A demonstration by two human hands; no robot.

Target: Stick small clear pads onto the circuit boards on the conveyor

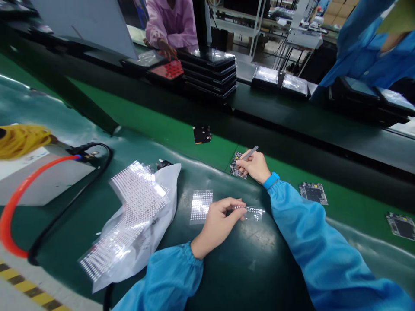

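Note:
My right hand (257,167) is closed around a pair of tweezers (250,153), held over a small circuit board (239,164) on the green belt. The fingers cover part of that board, and the tweezer tips are hidden. Lower down, my left hand (222,218) pinches a clear strip of small stickers (254,211) between thumb and fingers. Just left of it, a sheet of stickers (201,205) lies flat on the dark green mat. Farther left, several overlapping sticker sheets (139,194) rest on a white plastic bag (164,229).
More circuit boards lie along the belt (145,131): a dark board (201,134), another board (313,193) and one at the right edge (401,225). A grey box (39,181) with an orange hose (19,194) stands left. Co-workers and stacked black trays (210,71) are beyond.

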